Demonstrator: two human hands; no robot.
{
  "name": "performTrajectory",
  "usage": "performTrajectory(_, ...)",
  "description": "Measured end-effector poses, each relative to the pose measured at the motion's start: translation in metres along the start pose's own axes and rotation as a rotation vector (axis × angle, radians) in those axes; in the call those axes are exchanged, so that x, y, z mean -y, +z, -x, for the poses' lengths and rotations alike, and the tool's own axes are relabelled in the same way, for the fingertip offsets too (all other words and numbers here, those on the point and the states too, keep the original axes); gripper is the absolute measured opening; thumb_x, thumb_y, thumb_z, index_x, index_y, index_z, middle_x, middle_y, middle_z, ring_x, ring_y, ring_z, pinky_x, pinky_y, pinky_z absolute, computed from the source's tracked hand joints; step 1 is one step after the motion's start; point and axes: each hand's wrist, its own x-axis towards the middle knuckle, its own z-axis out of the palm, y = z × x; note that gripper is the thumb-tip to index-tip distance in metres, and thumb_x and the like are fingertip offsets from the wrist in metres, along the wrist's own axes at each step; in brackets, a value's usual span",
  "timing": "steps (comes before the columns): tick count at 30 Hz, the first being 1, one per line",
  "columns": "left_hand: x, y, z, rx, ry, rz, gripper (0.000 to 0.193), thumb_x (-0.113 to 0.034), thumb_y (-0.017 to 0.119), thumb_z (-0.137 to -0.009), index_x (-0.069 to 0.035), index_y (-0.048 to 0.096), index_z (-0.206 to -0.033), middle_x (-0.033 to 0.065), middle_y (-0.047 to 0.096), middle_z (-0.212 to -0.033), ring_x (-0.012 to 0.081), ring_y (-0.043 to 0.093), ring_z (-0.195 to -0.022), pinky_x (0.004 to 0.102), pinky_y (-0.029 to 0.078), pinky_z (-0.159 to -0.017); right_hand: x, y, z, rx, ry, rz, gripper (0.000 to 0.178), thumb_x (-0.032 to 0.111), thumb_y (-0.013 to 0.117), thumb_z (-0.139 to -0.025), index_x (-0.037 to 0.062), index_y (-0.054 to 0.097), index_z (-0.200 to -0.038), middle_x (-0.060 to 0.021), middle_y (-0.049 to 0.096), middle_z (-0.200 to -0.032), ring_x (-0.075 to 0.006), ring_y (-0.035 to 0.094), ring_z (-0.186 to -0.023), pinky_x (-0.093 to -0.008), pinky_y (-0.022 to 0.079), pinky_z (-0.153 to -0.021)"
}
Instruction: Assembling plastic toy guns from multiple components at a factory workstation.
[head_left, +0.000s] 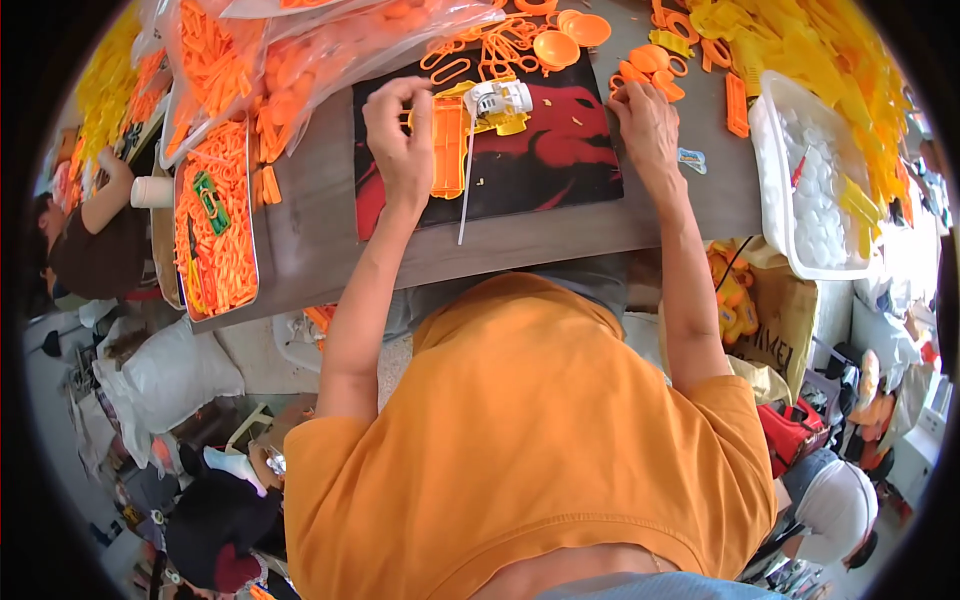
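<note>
On a dark mat with a red pattern lies an open toy body: an orange plastic shell, a yellow piece and a white mechanism. A thin white stick runs down beside the shell. My left hand is just left of the shell, its fingers curled in; what they hold, if anything, is hidden. Over the mat's far right corner, my right hand has its fingertips closed on a small orange plastic part at the edge of the round orange pieces.
Bags of orange parts lie far left, above a tray of small orange pieces. Loose orange scoops sit beyond the mat. Right stand a white bin of translucent parts and a yellow heap. A co-worker is at left.
</note>
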Motion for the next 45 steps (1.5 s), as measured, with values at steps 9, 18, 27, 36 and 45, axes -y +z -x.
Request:
performTrajectory(9, -0.026, -0.003, 0.017, 0.263, 0.180, -0.768, 0.019, -0.021, 0.077, -0.075, -0.015, 0.064, -0.088, 0.0017, 0.056, -0.111, 0.0247, 0.053, -0.103, 0.0400, 0.043, -0.085, 0.082, -0.022, 0.054, 0.291, -0.278, -0.215, 0.025, 0.017, 0.070, -0.082, 0.0093, 0.057, -0.102, -0.0067, 0.055, -0.099, -0.0271, 0.054, -0.098, -0.0398, 0.043, -0.080)
performTrajectory(18, 0.013, -0.007, 0.001, 0.438, 0.204, -0.277, 0.019, -0.012, 0.072, -0.083, -0.003, 0.061, -0.095, 0.0089, 0.063, -0.110, 0.0281, 0.056, -0.115, 0.0424, 0.043, -0.094, 0.099, -0.021, 0.069, 0.070, -0.194, -0.437, 0.021, 0.012, 0.075, -0.077, 0.0082, 0.063, -0.094, -0.0032, 0.063, -0.097, -0.0237, 0.056, -0.092, -0.0370, 0.043, -0.081)
performTrajectory(27, 0.011, 0.002, 0.021, 0.263, 0.146, -0.231, 0.016, -0.015, 0.057, -0.096, -0.003, 0.052, -0.105, 0.0165, 0.059, -0.124, 0.0322, 0.055, -0.114, 0.0426, 0.041, -0.096, 0.145, 0.010, 0.048, -0.066, -0.287, -0.411, 0.028, 0.012, 0.075, -0.077, 0.0094, 0.066, -0.103, -0.0021, 0.066, -0.100, -0.0231, 0.057, -0.091, -0.0361, 0.041, -0.078)
performTrajectory(36, 0.012, 0.000, 0.023, 0.279, 0.125, -0.210, 0.015, -0.015, 0.057, -0.096, -0.004, 0.051, -0.103, 0.0155, 0.058, -0.123, 0.0314, 0.054, -0.115, 0.0415, 0.040, -0.096, 0.148, 0.009, 0.048, -0.052, -0.314, -0.328, 0.024, 0.013, 0.075, -0.077, 0.0115, 0.069, -0.100, -0.0003, 0.064, -0.098, -0.0207, 0.056, -0.090, -0.0362, 0.039, -0.074)
performTrajectory(45, 0.014, 0.002, 0.012, 0.275, 0.167, -0.171, 0.023, -0.019, 0.066, -0.090, -0.005, 0.051, -0.099, 0.0113, 0.058, -0.107, 0.0298, 0.055, -0.102, 0.0412, 0.041, -0.089, 0.130, 0.007, 0.034, 0.016, -0.438, -0.261, 0.030, 0.011, 0.073, -0.075, 0.0121, 0.068, -0.105, -0.0013, 0.063, -0.104, -0.0226, 0.056, -0.091, -0.0374, 0.040, -0.075)
